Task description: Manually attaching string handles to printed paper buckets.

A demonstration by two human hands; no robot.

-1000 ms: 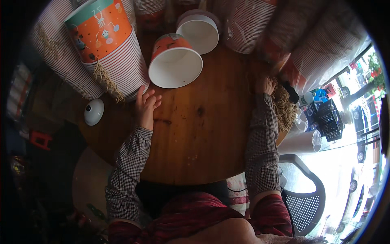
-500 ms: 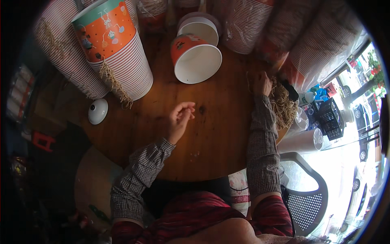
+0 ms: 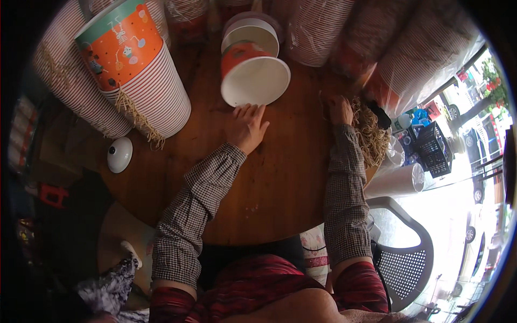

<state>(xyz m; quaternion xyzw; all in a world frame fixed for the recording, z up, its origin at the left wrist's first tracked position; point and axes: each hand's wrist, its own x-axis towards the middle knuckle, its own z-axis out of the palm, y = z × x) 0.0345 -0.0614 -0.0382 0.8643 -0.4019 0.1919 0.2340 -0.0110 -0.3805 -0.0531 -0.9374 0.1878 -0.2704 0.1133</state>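
My left hand (image 3: 246,126) lies flat on the round wooden table (image 3: 280,177), fingers spread, fingertips touching the rim of an orange paper bucket (image 3: 253,78) that lies on its side with its white mouth toward me. My right hand (image 3: 340,110) rests at the table's right edge on a bundle of tan string (image 3: 369,134); whether it grips any strands is unclear. A tall stack of nested orange-and-striped paper buckets (image 3: 137,75) stands to the left.
More stacks of striped buckets ring the table's far side, some in clear plastic (image 3: 323,32). A white bucket stack (image 3: 250,32) sits behind the tipped one. A small white dome-shaped object (image 3: 118,154) lies at the left edge. A grey plastic chair (image 3: 401,258) stands at the right.
My left hand has moved from the table's left side toward the middle and now reaches the tipped bucket's rim. My right hand stays at the string.
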